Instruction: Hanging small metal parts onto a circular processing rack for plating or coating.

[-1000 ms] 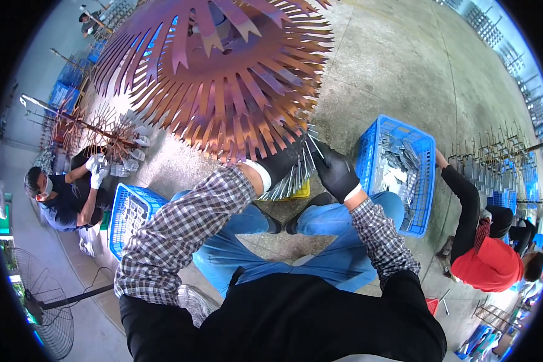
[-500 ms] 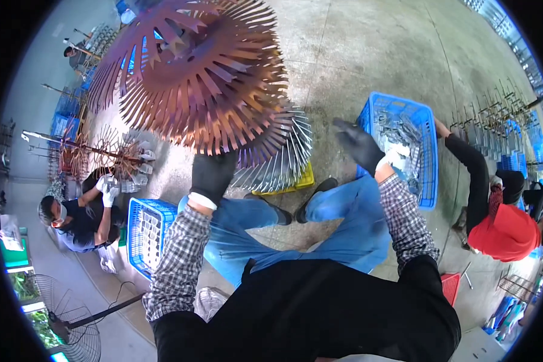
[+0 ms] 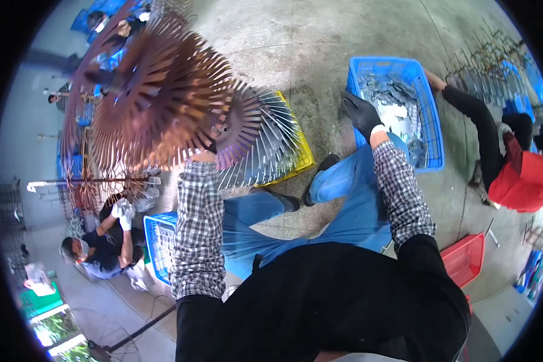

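A tall rack of copper-brown slotted discs (image 3: 163, 102), with fanned radial fingers, stands in front of me at the left. My left hand (image 3: 210, 147), in a black glove, reaches in at its lower edge; the discs cover most of it, so its fingers do not show. Below the discs, a ring of thin silver metal strips (image 3: 277, 142) fans out over a yellow crate (image 3: 305, 151). My right hand (image 3: 362, 114), also black-gloved, is at the left rim of a blue basket (image 3: 435, 136), fingers stretched out and nothing visible in them. Flat silver metal pieces (image 3: 389, 89) fill the basket.
A co-worker in red (image 3: 522, 181) reaches a hand to the basket's right rim. At left, another co-worker with white gloves (image 3: 123, 212) works by a rack. Around me are a second blue basket (image 3: 154, 244), a red crate (image 3: 464, 259), a fan (image 3: 105, 345) and hanging racks (image 3: 489, 66).
The disc rack now appears farther left and blurred, and my left hand has slipped mostly behind its discs. My right hand has moved forward along the basket's left rim. The view has shifted.
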The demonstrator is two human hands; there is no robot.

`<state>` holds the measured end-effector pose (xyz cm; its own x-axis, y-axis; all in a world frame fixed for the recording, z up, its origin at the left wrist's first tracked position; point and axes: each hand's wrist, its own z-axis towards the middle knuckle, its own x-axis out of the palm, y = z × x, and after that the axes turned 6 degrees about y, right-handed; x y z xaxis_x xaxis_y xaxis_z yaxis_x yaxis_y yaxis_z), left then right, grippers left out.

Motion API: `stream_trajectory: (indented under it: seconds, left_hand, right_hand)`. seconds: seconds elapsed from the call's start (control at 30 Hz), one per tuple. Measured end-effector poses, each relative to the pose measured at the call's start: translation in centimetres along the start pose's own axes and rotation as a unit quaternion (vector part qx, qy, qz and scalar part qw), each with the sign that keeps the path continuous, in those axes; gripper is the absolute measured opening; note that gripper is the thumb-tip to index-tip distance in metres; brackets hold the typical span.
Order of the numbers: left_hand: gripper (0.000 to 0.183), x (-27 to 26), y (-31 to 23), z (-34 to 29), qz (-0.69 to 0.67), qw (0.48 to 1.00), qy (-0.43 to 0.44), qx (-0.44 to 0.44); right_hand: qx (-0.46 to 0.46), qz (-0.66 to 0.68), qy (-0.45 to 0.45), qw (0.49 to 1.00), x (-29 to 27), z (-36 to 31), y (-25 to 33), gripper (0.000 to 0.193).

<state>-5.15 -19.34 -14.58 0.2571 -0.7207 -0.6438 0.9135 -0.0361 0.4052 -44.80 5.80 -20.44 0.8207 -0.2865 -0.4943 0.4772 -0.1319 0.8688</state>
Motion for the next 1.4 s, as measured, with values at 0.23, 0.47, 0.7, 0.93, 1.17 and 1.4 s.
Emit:
stream_trajectory:
  seconds: [0.23, 0.47, 0.7, 0.93, 1.17, 1.4]
  left_hand:
    - [0.041, -6.2, 3.4, 3.6, 0.099, 0.91, -0.403, 0.005]
    - [0.043, -8.4, 11.0, -1.1, 0.21, 0.857, -0.465, 0.071]
    - [0.045, -4.9, 15.3, -3.3, 0.237, 0.854, -0.446, 0.128]
    - [0.046, 3.2, 31.4, -2.7, 0.154, 0.871, -0.435, 0.169]
    - [0.048, 4.8, 22.7, -1.3, 0.234, 0.858, -0.381, 0.252]
    - [0.048, -9.0, 17.4, -0.3, 0.341, 0.822, -0.176, 0.42]
  right_hand:
    - [0.065, 0.078, 0.033, 0.994, 0.3, 1.0, 0.1, 0.037]
    - [0.025, 0.025, -0.023, 0.999, -0.6, 0.9, -0.4, 0.036]
    - [0.046, 0.258, -0.099, 0.96, -4.6, 0.7, -2.8, 0.037]
    - [0.13, -0.104, -0.23, 0.959, -14.7, -3.4, -14.4, 0.041]
    - [0.154, -0.43, 0.042, 0.889, -12.6, -6.9, -23.1, 0.055]
    - [0.217, -0.479, 0.134, 0.84, -9.5, -6.0, -22.3, 0.054]
